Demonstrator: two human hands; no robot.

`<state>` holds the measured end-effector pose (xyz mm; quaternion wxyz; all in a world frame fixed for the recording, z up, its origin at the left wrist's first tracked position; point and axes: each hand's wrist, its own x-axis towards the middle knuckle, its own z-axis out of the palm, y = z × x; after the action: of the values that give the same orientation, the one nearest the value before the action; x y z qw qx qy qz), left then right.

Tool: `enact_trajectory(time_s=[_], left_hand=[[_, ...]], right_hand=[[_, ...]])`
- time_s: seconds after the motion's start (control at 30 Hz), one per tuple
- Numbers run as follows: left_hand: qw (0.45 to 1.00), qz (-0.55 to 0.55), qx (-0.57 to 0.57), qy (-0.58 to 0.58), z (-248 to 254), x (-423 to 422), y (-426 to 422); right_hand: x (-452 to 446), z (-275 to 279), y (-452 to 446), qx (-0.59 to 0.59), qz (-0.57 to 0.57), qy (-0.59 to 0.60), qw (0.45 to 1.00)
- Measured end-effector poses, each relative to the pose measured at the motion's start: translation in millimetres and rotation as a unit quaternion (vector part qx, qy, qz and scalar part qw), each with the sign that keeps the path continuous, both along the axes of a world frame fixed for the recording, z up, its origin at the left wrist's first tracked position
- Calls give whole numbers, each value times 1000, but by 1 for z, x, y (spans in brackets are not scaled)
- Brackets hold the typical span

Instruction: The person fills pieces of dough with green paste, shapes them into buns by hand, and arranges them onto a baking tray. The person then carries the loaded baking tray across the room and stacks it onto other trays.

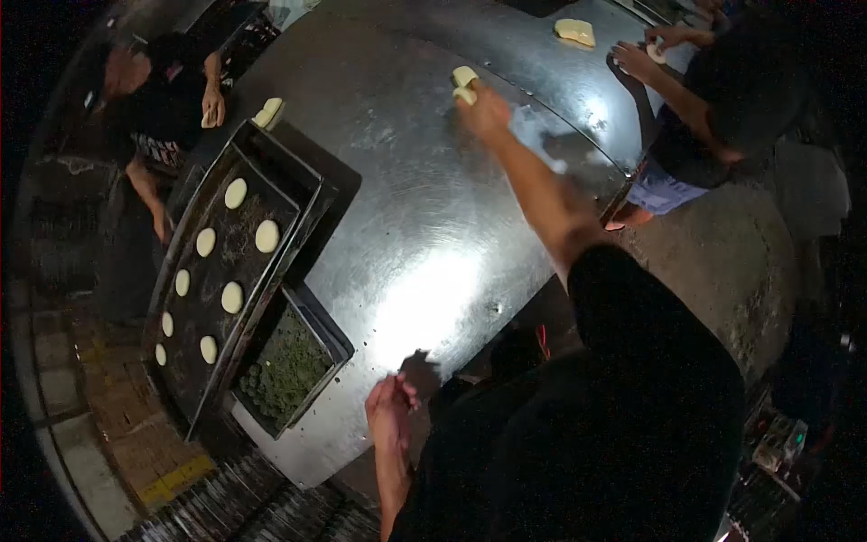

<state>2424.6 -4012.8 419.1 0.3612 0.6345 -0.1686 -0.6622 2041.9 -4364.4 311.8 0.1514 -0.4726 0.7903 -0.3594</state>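
My right arm stretches far across the metal table (379,172). At its end my right hand (486,113) has its fingers closed at a pale piece of dough (465,94). Just beyond, nearly touching it, lies another pale dough piece (464,75). Low in the view, my left hand (390,411) hovers near the table's front edge with curled fingers. Whatever may be between those fingers is hidden. To its left stands a metal pan of chopped green filling (287,366).
A dark baking tray (248,239) holding several flat dough rounds stands at the left. Dough pieces (268,112) lie behind it, near a co-worker's hand (213,107). Another co-worker's hands (646,56) handle dough at the right, beside a dough slab (574,33).
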Motion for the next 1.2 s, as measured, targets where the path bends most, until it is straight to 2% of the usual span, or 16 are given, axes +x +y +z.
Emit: enact_trajectory(time_s=[0.1,0.17,0.27,0.37,0.43,0.53,0.57,0.6,0.63,0.67,0.77,0.83,0.97,1.1,1.13,1.2], left_hand=[[996,9,-85,18,12,-53,-61],[988,36,-149,18,19,-82,-89],[973,-94,-178,-109,-14,-57,-110],[899,-80,-321,-286,-32,-42,-78],[721,-160,-416,-530,-73,-17,-49],[759,-146,-357,-525,-146,19,-16],[642,-182,-400,-628,-100,6,-7],[646,-165,-391,-635,-100,10,-4],[686,-183,-374,-596,-101,18,-1],[728,-199,-350,-554,-104,24,14],[909,-23,-225,-349,-79,14,2],[889,117,-315,-311,6,-14,-31],[879,147,-450,-57,113,-22,-63],[823,301,-441,-194,127,-9,-94],[856,355,-374,-17,130,10,-97],[868,295,-388,95,113,46,-76]], right_hand=[[70,49,95,-63,153,-121,979],[131,24,157,-72,373,-114,918],[148,113,226,-28,524,-31,851],[114,137,211,-163,383,-88,905],[83,123,178,-291,250,-81,920],[54,87,136,-237,202,171,935],[50,62,128,-223,186,178,940],[56,53,117,-212,178,185,943],[76,64,113,-225,206,186,934],[102,82,130,-143,226,21,963],[201,88,193,-38,346,-279,895],[248,141,229,-148,474,-253,830],[275,204,198,-462,377,-259,760],[320,224,208,-402,375,-246,798],[333,235,228,-378,386,-281,793],[335,205,248,-338,487,-339,730]])
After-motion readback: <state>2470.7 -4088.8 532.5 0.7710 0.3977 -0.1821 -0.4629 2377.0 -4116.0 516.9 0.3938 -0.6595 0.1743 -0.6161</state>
